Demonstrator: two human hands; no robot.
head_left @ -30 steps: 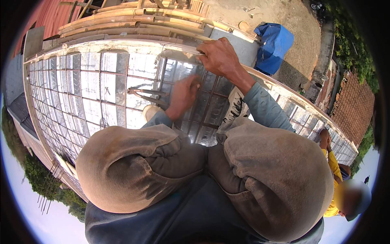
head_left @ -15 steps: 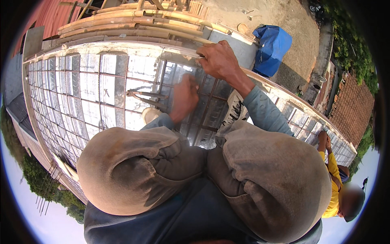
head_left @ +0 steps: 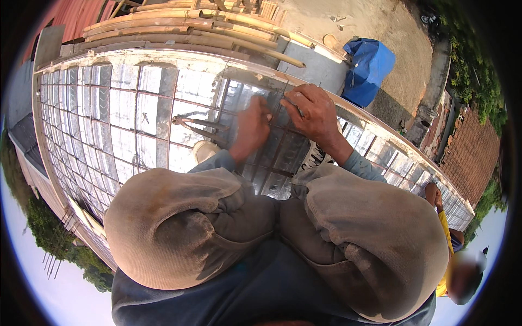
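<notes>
I squat over a grid of thin steel bars laid on shiny metal decking. My left hand is closed low over the grid, its fingertips pressed together; whatever is in them is too small to make out. To its right, just inside the pale edge board, hangs my right hand, with curled fingers and thumb drawn in. Its grip hides whatever it holds. Left of my left hand, pincers with long handles lie across the bars. My pale shoe tip shows beside them; a dark-marked light shoe is partly hidden below my right wrist.
Bamboo poles are stacked beyond the edge board. A blue tarpaulin covers something on the ground outside. At the far right a co-worker in a yellow sleeve reaches over the same grid. A tiled roof lies beyond.
My right hand has come back from the edge board toward me and right, lower over the grid. My left hand has barely shifted. The co-worker has moved slightly lower in view.
</notes>
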